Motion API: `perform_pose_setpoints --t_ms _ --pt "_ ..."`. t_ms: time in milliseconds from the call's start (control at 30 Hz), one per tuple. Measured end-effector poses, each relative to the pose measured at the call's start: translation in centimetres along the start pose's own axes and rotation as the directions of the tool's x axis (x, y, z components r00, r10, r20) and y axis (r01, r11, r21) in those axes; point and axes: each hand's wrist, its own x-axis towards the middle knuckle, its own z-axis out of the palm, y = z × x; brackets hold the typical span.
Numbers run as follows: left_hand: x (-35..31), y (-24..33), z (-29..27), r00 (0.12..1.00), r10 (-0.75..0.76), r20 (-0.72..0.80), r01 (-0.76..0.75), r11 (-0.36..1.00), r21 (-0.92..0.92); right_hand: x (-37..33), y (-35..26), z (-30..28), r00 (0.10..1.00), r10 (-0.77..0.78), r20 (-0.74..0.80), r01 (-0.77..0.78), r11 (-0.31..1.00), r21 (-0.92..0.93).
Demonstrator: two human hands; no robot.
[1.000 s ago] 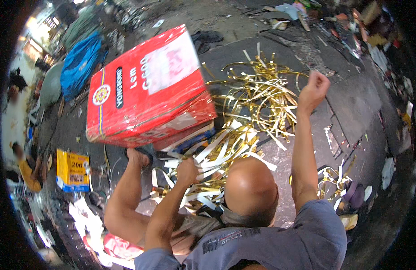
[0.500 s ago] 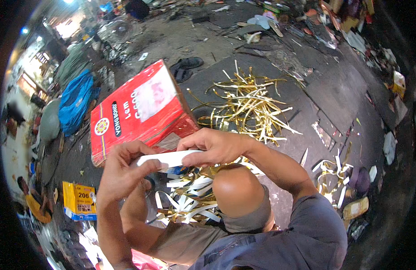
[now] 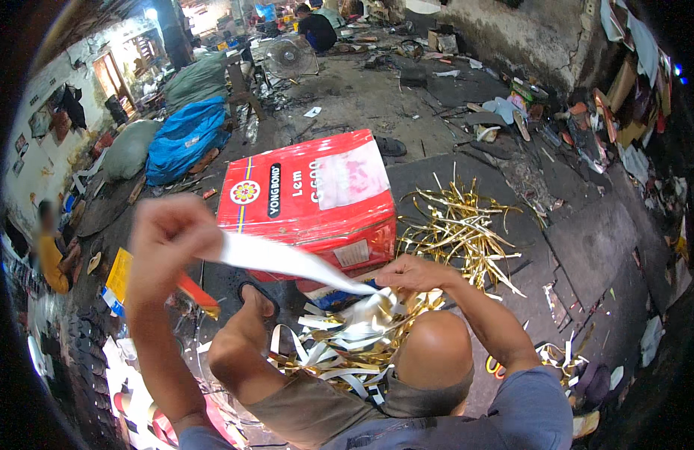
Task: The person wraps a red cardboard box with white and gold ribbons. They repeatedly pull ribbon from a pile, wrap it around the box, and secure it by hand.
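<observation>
A long white strip (image 3: 287, 259) stretches in front of me, slanting down to the right. My left hand (image 3: 174, 240), smeared by motion, is closed on its upper end. At the strip's narrow lower end is my right hand (image 3: 414, 274), with fingers drawn together around the tip. Beneath the right hand, between my legs, lies a loose heap of white and gold strips (image 3: 332, 352), partly blurred. Just beyond the strip stands a red carton (image 3: 302, 195), its near side partly covered by the strip.
Thin gold strips (image 3: 467, 232) lie piled right of the carton. Orange-handled scissors (image 3: 496, 367) sit by my right knee. A blue plastic sack (image 3: 185, 142) and a fan (image 3: 290, 58) stand farther off. Other people sit at the back (image 3: 317, 30) and left (image 3: 50, 255). Scraps litter the floor.
My hands have moved apart, the left one to the left, the right one to the right and slightly down. The white strip is now drawn out long between them. The view has tilted up.
</observation>
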Motion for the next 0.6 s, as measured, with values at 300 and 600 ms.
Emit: perform_pose_setpoints --t_ms 300,600 --pt "0.2 0.6 5.3 0.874 -0.076 0.479 -0.154 0.893 0.423 0.2 4.4 2.2 0.999 -0.04 -0.018 0.033 0.956 -0.292" --pt "7.1 -4.7 3.2 0.953 0.069 0.294 -0.135 0.968 0.21 2.4 -15.9 -3.1 0.986 -0.08 -0.147 0.112 0.968 0.225"
